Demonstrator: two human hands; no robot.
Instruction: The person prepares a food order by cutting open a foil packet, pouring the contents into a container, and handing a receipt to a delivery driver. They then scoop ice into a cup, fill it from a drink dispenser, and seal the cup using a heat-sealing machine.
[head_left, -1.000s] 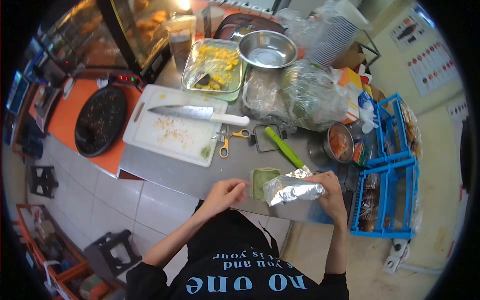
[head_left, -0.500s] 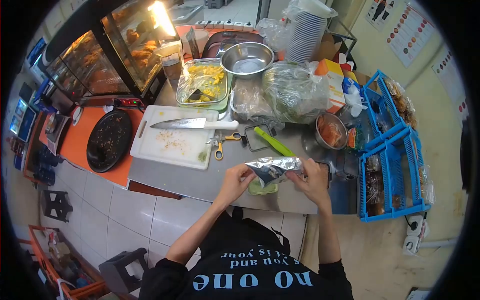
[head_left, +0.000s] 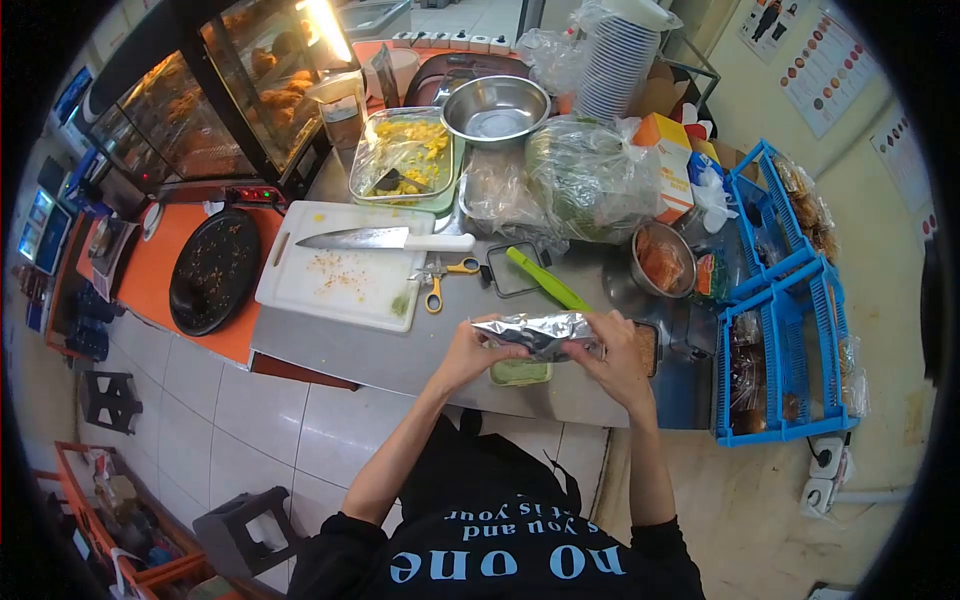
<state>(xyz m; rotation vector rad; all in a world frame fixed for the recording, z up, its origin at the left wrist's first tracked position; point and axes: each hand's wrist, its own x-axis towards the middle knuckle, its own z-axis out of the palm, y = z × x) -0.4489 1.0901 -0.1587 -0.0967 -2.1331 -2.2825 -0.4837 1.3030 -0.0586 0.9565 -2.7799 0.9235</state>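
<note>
— Both hands on the foil parcel [head_left: 538, 334]: left hand [head_left: 468, 355] pinching one end, right hand [head_left: 620, 360] clenched round the other, held above the bench [head_left: 400, 355] edge. Best kept level, folds pressed tight

— Containers?

— Green-filled tub [head_left: 520, 373] just beneath the fingers; beyond, steel bowl [head_left: 495, 108] apparently empty, tray [head_left: 402, 152] of yellow food
</note>
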